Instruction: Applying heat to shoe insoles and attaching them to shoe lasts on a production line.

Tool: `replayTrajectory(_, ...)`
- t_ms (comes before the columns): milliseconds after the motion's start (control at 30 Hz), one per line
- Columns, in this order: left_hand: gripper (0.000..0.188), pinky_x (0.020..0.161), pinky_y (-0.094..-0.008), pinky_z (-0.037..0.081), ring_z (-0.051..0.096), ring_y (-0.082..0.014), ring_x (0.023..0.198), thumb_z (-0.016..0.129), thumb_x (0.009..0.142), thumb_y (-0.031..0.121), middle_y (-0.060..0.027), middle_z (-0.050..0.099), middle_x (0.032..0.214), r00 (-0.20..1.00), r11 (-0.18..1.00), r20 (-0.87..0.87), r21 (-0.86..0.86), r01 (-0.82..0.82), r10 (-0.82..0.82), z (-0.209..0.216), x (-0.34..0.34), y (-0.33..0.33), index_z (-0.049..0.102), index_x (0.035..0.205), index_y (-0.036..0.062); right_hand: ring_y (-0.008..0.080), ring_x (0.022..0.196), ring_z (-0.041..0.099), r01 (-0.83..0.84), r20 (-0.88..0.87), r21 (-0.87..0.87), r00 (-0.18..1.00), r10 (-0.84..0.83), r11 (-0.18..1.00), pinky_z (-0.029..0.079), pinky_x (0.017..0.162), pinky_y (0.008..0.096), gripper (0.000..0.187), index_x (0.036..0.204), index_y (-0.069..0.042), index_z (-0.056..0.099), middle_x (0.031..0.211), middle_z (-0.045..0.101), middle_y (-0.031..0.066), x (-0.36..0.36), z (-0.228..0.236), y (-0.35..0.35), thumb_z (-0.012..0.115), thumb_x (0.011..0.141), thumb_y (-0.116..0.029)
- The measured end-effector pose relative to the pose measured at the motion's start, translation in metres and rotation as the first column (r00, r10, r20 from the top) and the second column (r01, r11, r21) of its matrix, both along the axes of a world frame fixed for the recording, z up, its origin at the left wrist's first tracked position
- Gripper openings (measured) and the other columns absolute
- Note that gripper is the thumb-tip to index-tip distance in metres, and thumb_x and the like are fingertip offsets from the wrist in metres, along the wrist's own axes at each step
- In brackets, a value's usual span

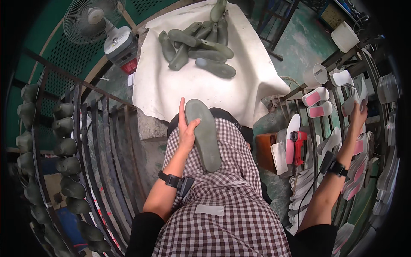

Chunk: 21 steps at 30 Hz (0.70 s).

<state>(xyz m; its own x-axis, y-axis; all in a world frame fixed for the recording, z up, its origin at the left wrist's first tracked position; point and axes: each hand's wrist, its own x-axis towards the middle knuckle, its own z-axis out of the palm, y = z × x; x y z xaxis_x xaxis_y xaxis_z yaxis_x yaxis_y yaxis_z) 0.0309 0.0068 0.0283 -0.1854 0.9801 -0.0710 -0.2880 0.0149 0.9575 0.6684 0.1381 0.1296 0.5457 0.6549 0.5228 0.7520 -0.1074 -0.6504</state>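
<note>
Left hand (187,133) grasps the green shoe last (205,139) above the apron (227,214), thumb on its sole, long axis running away from the body, while the farther right hand (358,116) is at pale insoles (364,91), grip unclear.

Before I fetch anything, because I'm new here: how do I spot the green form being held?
Start at the white sheet, where similar forms lie piled, and drop to the checked apron. Over it is the green form, its sole-shaped face upward. Unlike its piled neighbours, it is in the left hand.
</note>
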Motion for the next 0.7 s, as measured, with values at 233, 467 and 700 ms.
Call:
replayTrajectory(233, 0.072, 0.115, -0.0353, 0.028, 0.039, -0.0255, 0.138, 0.053, 0.094, 0.027, -0.0160, 0.036, 0.155, 0.996, 0.997, -0.082, 0.075, -0.026, 0.032, -0.008, -0.004, 0.005, 0.025, 0.158, 0.0076, 0.0421, 0.148, 0.026, -0.905, -0.365, -0.191, 0.424, 0.829, 0.379, 0.025, 0.118, 0.0444, 0.062, 0.144, -0.001, 0.048, 0.159, 0.023, 0.0293, -0.406, -0.032, -0.169, 0.067, 0.085, -0.008)
replayTrajectory(467, 0.084, 0.120, -0.0410, 0.017, 0.021, -0.0305, 0.148, 0.062, 0.094, 0.032, -0.0199, 0.022, 0.160, 0.967, 0.980, -0.233, 0.188, -0.063, 0.106, -0.018, -0.003, 0.001, 0.017, 0.157, 0.0007, 0.0416, 0.143, 0.035, -0.828, -0.289, -0.139, 0.558, 0.778, 0.543, 0.035, 0.112, 0.0439, 0.062, 0.139, -0.003, 0.054, 0.157, 0.028, 0.0285, -0.418, -0.054, -0.170, 0.070, 0.080, -0.007)
replayTrajectory(700, 0.072, 0.110, -0.0374, 0.035, 0.042, -0.0255, 0.134, 0.058, 0.098, 0.028, -0.0119, 0.027, 0.159, 0.957, 0.988, -0.285, 0.153, -0.015, 0.059, -0.041, -0.011, -0.001, 0.022, 0.159, 0.0163, 0.0516, 0.142, 0.028, 0.053, 0.089, 0.205, 0.993, -0.073, 0.977, 0.029, 0.115, 0.0467, 0.062, 0.140, 0.009, 0.045, 0.152, 0.021, 0.0410, -0.188, 0.025, -0.021, 0.064, 0.087, -0.017)
